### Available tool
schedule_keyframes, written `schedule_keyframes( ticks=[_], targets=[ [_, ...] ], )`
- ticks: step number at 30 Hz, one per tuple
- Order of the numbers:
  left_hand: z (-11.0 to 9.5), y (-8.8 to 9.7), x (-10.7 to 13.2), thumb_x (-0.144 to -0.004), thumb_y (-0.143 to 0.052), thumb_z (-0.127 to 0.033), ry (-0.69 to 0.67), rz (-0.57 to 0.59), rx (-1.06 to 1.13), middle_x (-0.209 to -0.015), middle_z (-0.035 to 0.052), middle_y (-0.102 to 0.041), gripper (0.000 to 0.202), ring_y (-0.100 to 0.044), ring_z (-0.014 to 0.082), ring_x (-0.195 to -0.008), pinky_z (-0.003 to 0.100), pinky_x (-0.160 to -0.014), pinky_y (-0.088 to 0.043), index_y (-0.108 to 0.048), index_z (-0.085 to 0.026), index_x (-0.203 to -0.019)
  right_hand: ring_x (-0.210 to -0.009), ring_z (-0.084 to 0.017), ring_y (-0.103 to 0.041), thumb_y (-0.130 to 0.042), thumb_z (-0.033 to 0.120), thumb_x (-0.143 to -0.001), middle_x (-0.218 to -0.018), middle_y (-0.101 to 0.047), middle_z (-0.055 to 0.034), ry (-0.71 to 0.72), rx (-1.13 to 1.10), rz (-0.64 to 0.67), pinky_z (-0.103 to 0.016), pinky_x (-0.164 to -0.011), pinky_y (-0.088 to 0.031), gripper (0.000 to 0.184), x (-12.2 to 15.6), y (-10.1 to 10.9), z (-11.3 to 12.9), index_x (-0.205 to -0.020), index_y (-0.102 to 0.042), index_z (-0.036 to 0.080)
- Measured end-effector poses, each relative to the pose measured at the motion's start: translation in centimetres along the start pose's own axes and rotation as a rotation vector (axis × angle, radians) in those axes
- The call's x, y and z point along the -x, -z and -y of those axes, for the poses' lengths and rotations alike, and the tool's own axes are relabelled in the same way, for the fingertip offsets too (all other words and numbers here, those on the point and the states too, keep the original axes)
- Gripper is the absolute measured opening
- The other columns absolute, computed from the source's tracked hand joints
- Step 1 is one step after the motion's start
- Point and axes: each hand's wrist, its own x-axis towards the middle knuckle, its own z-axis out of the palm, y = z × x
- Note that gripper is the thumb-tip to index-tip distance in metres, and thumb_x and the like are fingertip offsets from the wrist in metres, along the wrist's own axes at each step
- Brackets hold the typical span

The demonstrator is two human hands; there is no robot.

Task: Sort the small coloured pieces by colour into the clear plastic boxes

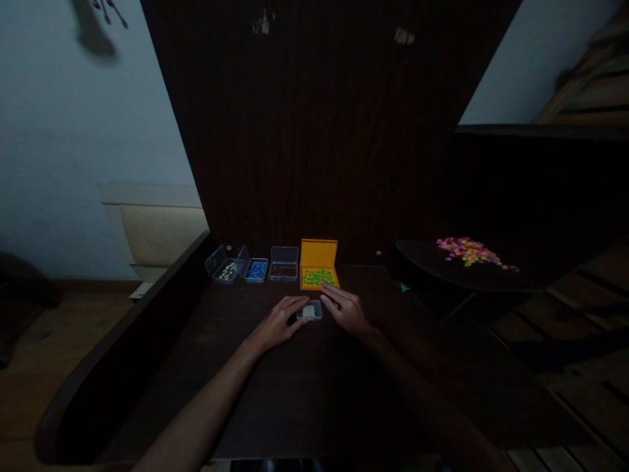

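A small clear plastic box (316,311) with something whitish in it lies on the dark tabletop before me. My left hand (280,322) grips its left side, fingers along the far edge and thumb near the close one. At its upper right corner is my right hand (348,311), fingers stretched out and apart; the fingertips reach the front rim of a yellow box (319,250). That box stands with its lid raised and holds green pieces (317,276). Whether the right fingertips touch the clear box, I cannot tell.
Left of the yellow box stand clear boxes with raised lids, holding brown pieces (284,271), blue pieces (256,269) and cream pieces (228,271). Colourful pieces (469,252) are heaped on a dark shelf (417,252) at right. A raised side board (132,341) borders the left.
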Motion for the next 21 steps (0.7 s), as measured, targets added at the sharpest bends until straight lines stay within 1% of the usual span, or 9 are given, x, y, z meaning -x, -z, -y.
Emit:
schedule_keyframes(
  ticks=[2, 4, 8, 11, 13, 15, 18, 21],
  targets=[
    [0.0, 0.0, 0.0, -0.086, -0.055, -0.032, 0.011, -0.013, 0.015, -0.134, 0.0078, -0.052, 0.050, -0.048, 0.0209, -0.124, 0.042, -0.106, -0.041, -0.044, -0.024, -0.135, -0.106, -0.020, -0.062, -0.048, 0.025, -0.091, -0.115, -0.067, -0.0077, 0.007, 0.047, -0.077, -0.036, -0.096, -0.049, 0.030, -1.6, 0.6, -0.6, -0.115, -0.066, 0.020],
    [-0.1, -0.1, -0.1, -0.085, -0.056, -0.032, 0.023, -0.025, 0.023, -0.134, 0.0083, -0.051, 0.052, -0.047, 0.0216, -0.124, 0.042, -0.107, -0.040, -0.043, -0.024, -0.135, -0.104, -0.021, -0.060, -0.047, 0.024, -0.090, -0.116, -0.066, -0.0069, 0.001, 0.124, -0.112, -0.039, -0.094, -0.048, 0.030, -3.6, 1.2, -1.4, -0.113, -0.066, 0.022],
    [0.0, -0.2, -0.1, -0.083, -0.058, -0.034, 0.038, -0.023, 0.028, -0.132, 0.0091, -0.052, 0.055, -0.048, 0.0224, -0.123, 0.041, -0.108, -0.039, -0.043, -0.022, -0.135, -0.105, -0.025, -0.053, -0.047, 0.022, -0.088, -0.118, -0.062, -0.0119, -0.034, 0.313, -0.078, -0.042, -0.090, -0.046, 0.032, -7.5, 1.7, -3.0, -0.113, -0.066, 0.016],
    [-0.1, -0.1, -0.1, -0.081, -0.061, -0.038, 0.050, -0.006, 0.039, -0.130, 0.0097, -0.053, 0.055, -0.049, 0.0229, -0.122, 0.040, -0.108, -0.038, -0.046, -0.021, -0.132, -0.108, -0.028, -0.048, -0.046, 0.021, -0.086, -0.123, -0.057, -0.0128, -0.069, 0.436, -0.049, -0.043, -0.088, -0.042, 0.035, -9.5, 1.5, -4.3, -0.117, -0.062, 0.016],
    [-0.3, 0.1, -0.1, -0.080, -0.062, -0.043, 0.068, -0.011, 0.053, -0.132, 0.0099, -0.052, 0.059, -0.047, 0.0237, -0.123, 0.041, -0.108, -0.037, -0.046, -0.021, -0.132, -0.110, -0.029, -0.045, -0.046, 0.019, -0.086, -0.124, -0.055, -0.0137, -0.074, 0.482, -0.020, -0.043, -0.088, -0.040, 0.038, -10.2, 1.3, -5.1, -0.120, -0.060, 0.014],
    [-0.5, 0.2, -0.2, -0.080, -0.060, -0.048, 0.095, -0.050, 0.068, -0.135, 0.0099, -0.049, 0.062, -0.045, 0.0240, -0.126, 0.041, -0.109, -0.036, -0.044, -0.022, -0.134, -0.109, -0.028, -0.044, -0.046, 0.019, -0.085, -0.123, -0.054, -0.0147, -0.078, 0.514, 0.010, -0.042, -0.089, -0.039, 0.039, -10.5, 1.1, -5.7, -0.122, -0.058, 0.013],
    [-0.6, 0.4, -0.6, -0.087, -0.047, -0.051, 0.151, -0.103, 0.070, -0.140, 0.0101, -0.044, 0.059, -0.039, 0.0231, -0.131, 0.042, -0.112, -0.031, -0.040, -0.021, -0.137, -0.104, -0.028, -0.044, -0.044, 0.020, -0.086, -0.118, -0.055, -0.0152, -0.109, 0.541, 0.045, -0.041, -0.086, -0.039, 0.039, -10.7, 0.8, -6.4, -0.123, -0.057, 0.013],
    [-0.4, 0.3, -1.2, -0.091, -0.036, -0.052, 0.203, -0.072, 0.040, -0.146, 0.0110, -0.036, 0.059, -0.031, 0.0229, -0.137, 0.042, -0.115, -0.025, -0.037, -0.019, -0.140, -0.100, -0.028, -0.045, -0.043, 0.023, -0.088, -0.113, -0.054, -0.0148, -0.147, 0.528, 0.053, -0.042, -0.083, -0.040, 0.038, -10.7, 0.5, -6.8, -0.123, -0.057, 0.014]
  ],
)
